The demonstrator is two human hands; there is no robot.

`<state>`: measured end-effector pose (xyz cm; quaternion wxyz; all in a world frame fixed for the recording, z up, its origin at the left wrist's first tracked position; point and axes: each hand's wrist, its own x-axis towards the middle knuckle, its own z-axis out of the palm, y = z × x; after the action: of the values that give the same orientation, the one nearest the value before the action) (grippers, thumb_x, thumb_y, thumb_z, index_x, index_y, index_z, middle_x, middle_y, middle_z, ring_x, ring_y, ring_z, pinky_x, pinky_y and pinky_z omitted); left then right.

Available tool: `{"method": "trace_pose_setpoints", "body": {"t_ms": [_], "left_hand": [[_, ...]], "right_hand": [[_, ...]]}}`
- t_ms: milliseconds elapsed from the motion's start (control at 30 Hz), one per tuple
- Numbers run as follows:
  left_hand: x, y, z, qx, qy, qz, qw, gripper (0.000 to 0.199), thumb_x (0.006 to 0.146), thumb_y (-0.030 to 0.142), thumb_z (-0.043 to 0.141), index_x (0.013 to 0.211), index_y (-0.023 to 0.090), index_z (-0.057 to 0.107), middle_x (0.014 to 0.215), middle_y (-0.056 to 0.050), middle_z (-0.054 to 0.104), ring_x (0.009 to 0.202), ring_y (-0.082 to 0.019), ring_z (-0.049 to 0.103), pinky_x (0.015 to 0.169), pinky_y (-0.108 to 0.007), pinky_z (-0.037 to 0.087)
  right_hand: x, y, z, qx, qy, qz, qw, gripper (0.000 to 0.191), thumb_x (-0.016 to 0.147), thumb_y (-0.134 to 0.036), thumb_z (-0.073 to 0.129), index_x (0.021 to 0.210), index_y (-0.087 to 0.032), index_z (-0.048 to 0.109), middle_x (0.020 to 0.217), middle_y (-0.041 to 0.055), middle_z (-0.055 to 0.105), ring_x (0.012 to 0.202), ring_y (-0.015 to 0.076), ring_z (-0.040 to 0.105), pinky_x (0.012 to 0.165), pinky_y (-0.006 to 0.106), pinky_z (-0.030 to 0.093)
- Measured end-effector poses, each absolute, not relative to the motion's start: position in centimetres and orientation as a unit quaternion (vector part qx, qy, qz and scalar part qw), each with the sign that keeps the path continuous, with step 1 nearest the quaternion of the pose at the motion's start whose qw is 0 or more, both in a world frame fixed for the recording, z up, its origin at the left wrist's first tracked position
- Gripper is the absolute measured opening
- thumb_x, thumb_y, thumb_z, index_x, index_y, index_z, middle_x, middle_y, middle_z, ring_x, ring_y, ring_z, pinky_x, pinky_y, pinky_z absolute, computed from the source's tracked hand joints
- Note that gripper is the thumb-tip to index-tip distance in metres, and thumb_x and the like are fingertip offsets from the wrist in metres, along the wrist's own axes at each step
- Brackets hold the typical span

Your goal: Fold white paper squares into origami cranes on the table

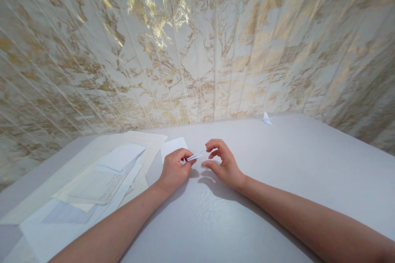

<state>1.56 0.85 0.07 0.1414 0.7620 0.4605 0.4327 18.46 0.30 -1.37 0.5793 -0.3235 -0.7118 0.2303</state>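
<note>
My left hand (176,168) pinches a small, narrow piece of folded white paper (195,156) between thumb and fingers, above the middle of the table. The far end of the folded paper points to the right. My right hand (224,165) is just right of it, thumb and fingers apart and curved towards the paper's tip, with a small gap between them. Part of the folded paper is hidden by the left fingers.
A pile of papers (98,185), some with writing, covers the table's left side. A white sheet (173,144) lies behind my left hand. A small folded paper shape (267,118) stands at the back right. A gold-patterned curtain (197,61) borders the white table (296,164).
</note>
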Motion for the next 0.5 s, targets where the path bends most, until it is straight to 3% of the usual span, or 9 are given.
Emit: {"method": "trace_pose_setpoints", "body": {"t_ms": [167,500], "left_hand": [[1.2,1.2,0.1,0.788,0.426,0.433,0.100,0.010,0.070,0.015,0.056,0.062,0.020,0.062,0.056,0.001,0.057,0.056,-0.013,0.052,0.057,-0.023,0.040],[1.3,0.7,0.5,0.798,0.422,0.413,0.119,0.013,0.070,0.014,0.058,0.058,0.019,0.060,0.055,0.002,0.056,0.055,-0.013,0.052,0.057,-0.024,0.038]], "right_hand": [[18.9,0.6,-1.6,-0.313,-0.768,0.098,0.549,0.010,0.078,-0.017,0.056,0.086,-0.022,0.054,0.098,0.0077,0.049,0.093,0.0198,0.052,0.078,0.035,0.047],[19.7,1.2,-1.2,-0.304,-0.823,-0.021,0.479,0.011,0.085,-0.017,0.049,0.077,-0.019,0.055,0.082,0.0069,0.060,0.077,0.0175,0.053,0.069,0.030,0.046]]}}
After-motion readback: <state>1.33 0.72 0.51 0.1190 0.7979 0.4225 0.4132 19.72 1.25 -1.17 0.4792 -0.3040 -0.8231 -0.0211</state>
